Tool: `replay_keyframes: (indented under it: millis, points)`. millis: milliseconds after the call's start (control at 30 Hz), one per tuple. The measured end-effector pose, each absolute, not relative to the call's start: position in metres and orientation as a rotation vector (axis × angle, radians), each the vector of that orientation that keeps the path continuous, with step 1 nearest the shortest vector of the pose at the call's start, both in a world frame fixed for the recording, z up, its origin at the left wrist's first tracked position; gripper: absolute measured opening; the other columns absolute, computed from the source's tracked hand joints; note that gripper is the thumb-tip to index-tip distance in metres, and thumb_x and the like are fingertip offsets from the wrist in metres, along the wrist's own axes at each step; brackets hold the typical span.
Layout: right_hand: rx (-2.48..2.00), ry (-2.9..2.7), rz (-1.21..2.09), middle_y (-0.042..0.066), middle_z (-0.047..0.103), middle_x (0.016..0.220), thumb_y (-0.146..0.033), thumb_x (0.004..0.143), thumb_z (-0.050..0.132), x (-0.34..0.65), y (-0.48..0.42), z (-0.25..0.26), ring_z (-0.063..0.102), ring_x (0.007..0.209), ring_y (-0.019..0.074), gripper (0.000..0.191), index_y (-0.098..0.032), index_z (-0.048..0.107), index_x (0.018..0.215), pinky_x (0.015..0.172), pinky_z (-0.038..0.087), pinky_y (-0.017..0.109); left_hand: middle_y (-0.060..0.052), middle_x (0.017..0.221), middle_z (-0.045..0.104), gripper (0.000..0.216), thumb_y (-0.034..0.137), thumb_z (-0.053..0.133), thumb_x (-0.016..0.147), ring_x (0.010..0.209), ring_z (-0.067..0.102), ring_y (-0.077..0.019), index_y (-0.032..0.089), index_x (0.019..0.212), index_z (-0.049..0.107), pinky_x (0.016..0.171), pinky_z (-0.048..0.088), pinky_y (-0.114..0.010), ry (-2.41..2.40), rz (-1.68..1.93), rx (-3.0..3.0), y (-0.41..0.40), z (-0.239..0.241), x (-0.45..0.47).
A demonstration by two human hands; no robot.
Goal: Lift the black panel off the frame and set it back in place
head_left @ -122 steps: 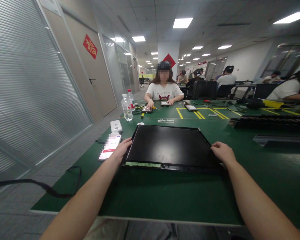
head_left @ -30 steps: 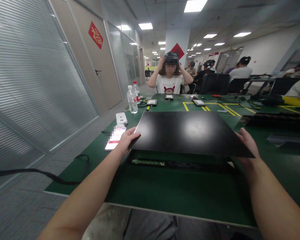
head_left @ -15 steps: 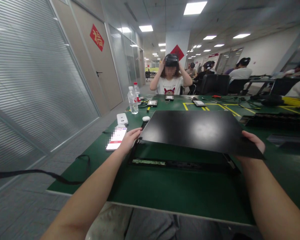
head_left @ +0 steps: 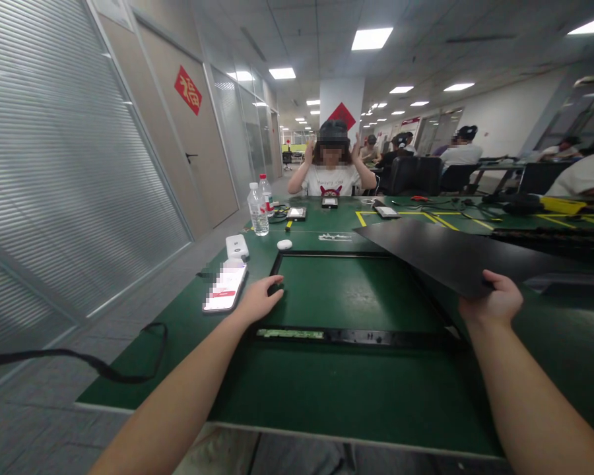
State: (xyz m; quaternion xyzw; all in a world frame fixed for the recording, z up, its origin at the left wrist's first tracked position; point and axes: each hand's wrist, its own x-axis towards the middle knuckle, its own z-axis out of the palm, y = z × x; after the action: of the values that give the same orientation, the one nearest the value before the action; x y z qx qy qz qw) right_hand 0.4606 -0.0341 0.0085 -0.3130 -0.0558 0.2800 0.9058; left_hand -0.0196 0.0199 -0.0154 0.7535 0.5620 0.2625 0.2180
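Note:
My right hand (head_left: 495, 300) is closed on the near edge of a thin, glossy black panel (head_left: 435, 254), holding it tilted above the table's right side. Below and to the left, a black rectangular frame (head_left: 386, 338) lies flat, the green tabletop showing through it. A strip of green circuit board (head_left: 290, 334) runs along its near bar. The frame's right side is partly hidden by the panel. At the frame's left side is my left hand (head_left: 260, 300), thumb and fingers apart around the black edge; whether they touch it I cannot tell.
Left of the frame lie a phone (head_left: 225, 287), a white power bank (head_left: 237, 247) and a small white case (head_left: 284, 245). Water bottles (head_left: 259, 211) stand farther back. Opposite sits a person (head_left: 332, 158) with raised hands. Dark strips (head_left: 534, 237) lie at right.
My left hand has let go of the panel and stays by the frame's left side. The panel has swung right in my right hand, uncovering most of the frame.

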Motion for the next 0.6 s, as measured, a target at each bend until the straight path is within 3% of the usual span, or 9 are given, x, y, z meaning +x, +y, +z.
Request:
replay_keyframes:
  millis: [167,367,600]
  points:
    - [-0.678,-0.102,0.487,0.0,0.061,0.085,-0.01,0.063,0.057,0.462,-0.034,0.006,0.065,0.073,0.0141,0.017,-0.02,0.053,0.077,0.065,0.062,0.026,-0.016,0.146,0.075,0.054,0.036,0.061,0.094,0.137,0.069,-0.034,0.014,0.142,0.073,0.12,0.051,-0.046,1.571,0.681,2.145,0.021,-0.017,-0.019]
    - [-0.748,-0.042,0.444,-0.002,0.055,0.076,-0.008,0.063,0.062,0.473,-0.032,-0.002,0.059,0.061,0.0111,0.021,-0.02,0.048,0.074,0.047,0.05,0.018,-0.016,0.143,0.076,0.052,0.037,0.061,0.092,0.133,0.071,-0.0349,0.015,0.137,0.076,0.119,0.052,-0.048,1.562,0.679,2.186,0.022,-0.017,-0.019]
    - [-0.791,0.048,0.445,-0.002,0.055,0.074,-0.004,0.06,0.057,0.474,-0.031,-0.004,0.06,0.061,0.0115,0.021,-0.019,0.05,0.072,0.046,0.05,0.018,-0.016,0.142,0.077,0.049,0.037,0.062,0.091,0.131,0.072,-0.035,0.017,0.133,0.078,0.118,0.052,-0.048,1.555,0.684,2.188,0.022,-0.017,-0.019]
